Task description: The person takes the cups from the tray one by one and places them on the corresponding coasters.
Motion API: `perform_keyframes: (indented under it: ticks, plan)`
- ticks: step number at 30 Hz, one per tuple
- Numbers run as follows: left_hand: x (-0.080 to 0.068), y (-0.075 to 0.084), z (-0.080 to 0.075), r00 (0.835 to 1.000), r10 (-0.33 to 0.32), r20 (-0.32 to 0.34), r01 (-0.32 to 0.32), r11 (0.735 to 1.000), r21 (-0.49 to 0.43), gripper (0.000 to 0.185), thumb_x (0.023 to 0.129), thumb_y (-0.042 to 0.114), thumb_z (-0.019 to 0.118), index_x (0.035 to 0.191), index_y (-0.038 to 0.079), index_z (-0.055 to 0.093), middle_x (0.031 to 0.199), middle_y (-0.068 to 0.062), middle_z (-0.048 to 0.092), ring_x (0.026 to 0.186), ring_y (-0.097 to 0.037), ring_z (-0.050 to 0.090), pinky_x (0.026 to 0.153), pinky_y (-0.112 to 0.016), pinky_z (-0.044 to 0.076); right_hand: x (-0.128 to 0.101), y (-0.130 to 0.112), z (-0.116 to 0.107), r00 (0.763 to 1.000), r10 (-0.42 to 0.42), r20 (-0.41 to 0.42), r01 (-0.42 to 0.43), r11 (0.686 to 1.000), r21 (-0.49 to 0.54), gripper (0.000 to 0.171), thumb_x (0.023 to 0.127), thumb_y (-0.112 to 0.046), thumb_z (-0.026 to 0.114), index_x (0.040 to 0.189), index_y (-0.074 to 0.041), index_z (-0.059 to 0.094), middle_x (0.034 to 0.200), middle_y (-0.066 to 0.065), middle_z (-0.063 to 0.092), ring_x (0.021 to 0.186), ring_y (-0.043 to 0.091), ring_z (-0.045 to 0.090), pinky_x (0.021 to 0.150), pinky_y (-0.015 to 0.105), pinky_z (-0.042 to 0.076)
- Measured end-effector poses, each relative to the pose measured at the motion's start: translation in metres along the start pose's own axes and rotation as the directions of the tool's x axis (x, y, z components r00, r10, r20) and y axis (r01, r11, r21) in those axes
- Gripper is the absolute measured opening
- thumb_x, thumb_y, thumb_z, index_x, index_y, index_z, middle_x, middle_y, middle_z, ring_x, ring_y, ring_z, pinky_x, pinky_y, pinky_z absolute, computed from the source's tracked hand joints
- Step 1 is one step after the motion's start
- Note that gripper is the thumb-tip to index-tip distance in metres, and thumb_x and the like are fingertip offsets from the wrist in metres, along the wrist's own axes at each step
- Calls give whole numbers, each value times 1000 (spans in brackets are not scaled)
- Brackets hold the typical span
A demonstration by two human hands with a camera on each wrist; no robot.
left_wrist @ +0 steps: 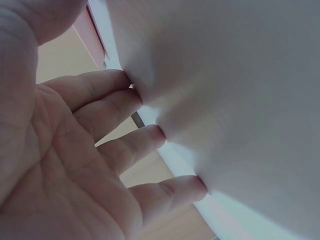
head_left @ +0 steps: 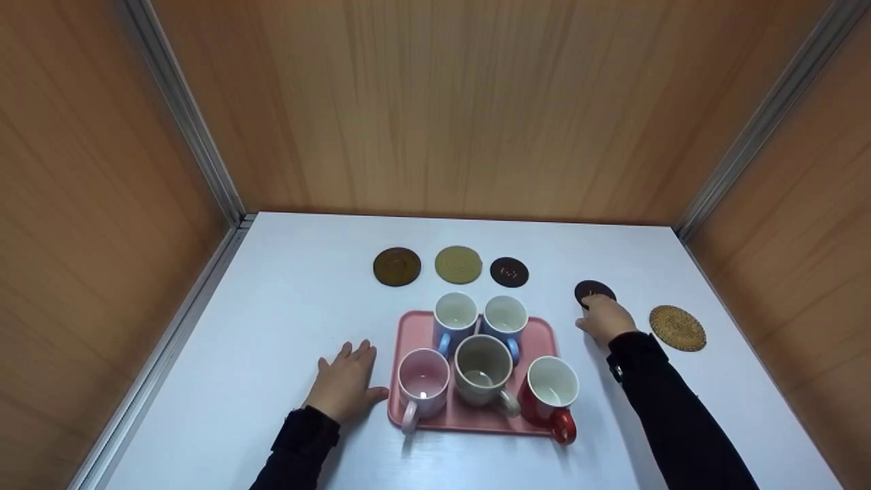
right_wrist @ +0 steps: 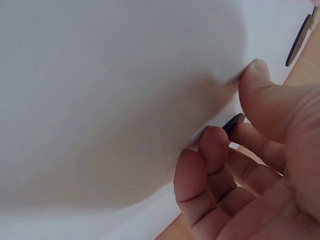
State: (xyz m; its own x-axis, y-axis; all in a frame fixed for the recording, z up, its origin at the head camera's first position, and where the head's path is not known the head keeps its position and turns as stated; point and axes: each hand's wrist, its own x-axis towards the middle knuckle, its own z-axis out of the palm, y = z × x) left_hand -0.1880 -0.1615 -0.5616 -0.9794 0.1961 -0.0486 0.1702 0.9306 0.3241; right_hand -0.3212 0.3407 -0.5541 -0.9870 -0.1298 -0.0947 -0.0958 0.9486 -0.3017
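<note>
In the head view my right hand (head_left: 606,320) reaches a dark round coaster (head_left: 594,291), with the index finger touching its near edge. The right wrist view shows the thumb (right_wrist: 257,75) on the tabletop, apart from that coaster (right_wrist: 233,122), and the other fingers loosely bent. My left hand (head_left: 346,382) rests spread on the table, its thumb at the left edge of a pink tray (head_left: 415,327). On the tray stand a pink mug (head_left: 423,382), a grey-beige mug (head_left: 476,388), a red mug (head_left: 537,408) and two blue mugs (head_left: 446,333).
Behind the tray lie a brown coaster (head_left: 397,266), an olive coaster (head_left: 458,265) and another dark coaster (head_left: 509,272). A woven tan coaster (head_left: 678,328) is at the right. Wooden panels (head_left: 435,109) enclose the white table (head_left: 299,272) at the back and sides.
</note>
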Motion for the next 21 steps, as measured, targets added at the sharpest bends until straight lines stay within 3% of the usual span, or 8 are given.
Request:
perform_keyframes:
  ticks: [10, 21]
  plan:
    - [1, 1, 1, 1000, -11, 10, 11, 1000, 12, 83, 89, 47, 85, 152, 1, 56, 159, -23, 55, 152, -50, 44, 112, -84, 34, 1, -12, 0, 1000, -26, 0, 26, 999, 28, 52, 97, -3, 69, 145, 11, 56, 150, 38, 54, 142, 56, 49, 119, 65, 42]
    - [1, 1, 1, 1000, -16, 6, 15, 1000, 7, 83, 89, 47, 85, 152, 2, 57, 159, -22, 55, 152, -50, 44, 112, -84, 33, 1, -15, 2, 999, -39, -8, 39, 999, 20, 51, 96, 1, 66, 145, 11, 57, 149, 37, 55, 142, 56, 50, 119, 64, 42]
